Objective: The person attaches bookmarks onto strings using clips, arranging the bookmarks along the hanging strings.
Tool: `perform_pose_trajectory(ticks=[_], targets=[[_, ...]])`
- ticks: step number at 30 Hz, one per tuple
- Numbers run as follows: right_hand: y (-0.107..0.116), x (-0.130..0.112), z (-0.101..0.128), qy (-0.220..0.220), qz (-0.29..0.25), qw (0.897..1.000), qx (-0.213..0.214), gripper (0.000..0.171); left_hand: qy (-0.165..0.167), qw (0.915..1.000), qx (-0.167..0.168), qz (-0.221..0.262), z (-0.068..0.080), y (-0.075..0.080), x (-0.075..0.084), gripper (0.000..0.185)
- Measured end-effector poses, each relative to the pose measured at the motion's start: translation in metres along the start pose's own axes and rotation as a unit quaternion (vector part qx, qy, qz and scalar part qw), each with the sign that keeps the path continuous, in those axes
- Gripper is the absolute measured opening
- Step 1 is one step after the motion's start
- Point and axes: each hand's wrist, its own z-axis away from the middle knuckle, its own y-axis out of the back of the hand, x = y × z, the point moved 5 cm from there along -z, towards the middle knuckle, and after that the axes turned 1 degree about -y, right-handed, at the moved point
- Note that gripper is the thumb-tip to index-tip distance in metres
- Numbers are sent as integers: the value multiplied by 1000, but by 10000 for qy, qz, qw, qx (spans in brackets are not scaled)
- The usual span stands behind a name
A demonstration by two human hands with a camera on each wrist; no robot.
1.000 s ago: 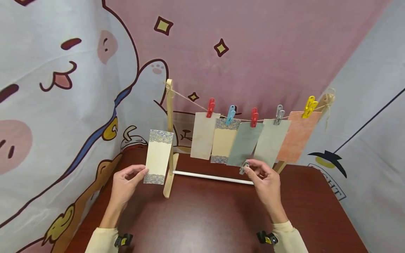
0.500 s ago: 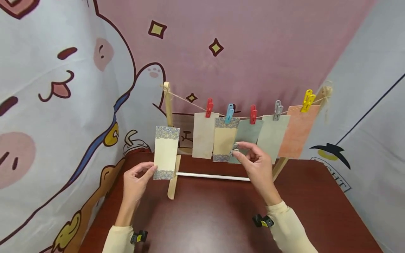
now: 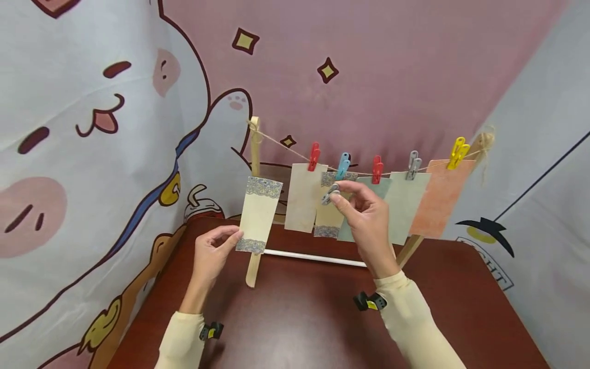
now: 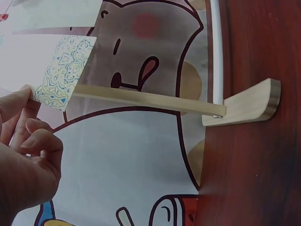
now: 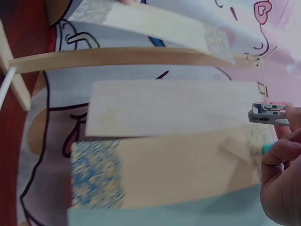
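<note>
1. Open stretch of twine [image 3: 281, 145] sits between the left wooden post [image 3: 254, 169] and the red clip [image 3: 314, 156]; the rest of the line is packed with five hanging cards edge to edge.
2. Bare table [image 3: 295, 318] lies in front of the rack, near both sleeves.
3. Left hand [image 3: 212, 253] pinches the patterned card [image 3: 259, 215] at its lower edge, fingers curled; the card stands tilted just in front of the left post.
4. Right hand [image 3: 364, 218] pinches a grey clip [image 3: 330, 194] between thumb and fingertips, up in front of the hanging cards, just below the blue clip [image 3: 342, 165].
</note>
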Motion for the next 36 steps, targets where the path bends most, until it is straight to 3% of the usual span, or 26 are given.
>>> perform_pose_trajectory(ticks=[11, 20, 36], targets=[[-28, -21, -19, 149, -278, 9995, -30, 28, -35, 9999, 45, 101, -6, -8, -1, 8], [-37, -42, -35, 375, -516, 9979, 110, 27, -79, 9993, 46, 361, -12, -30, 2, 9], [-68, -64, -64, 473, -612, 9964, -351, 24, -48, 9977, 232, 630, -21, -36, 2, 11]])
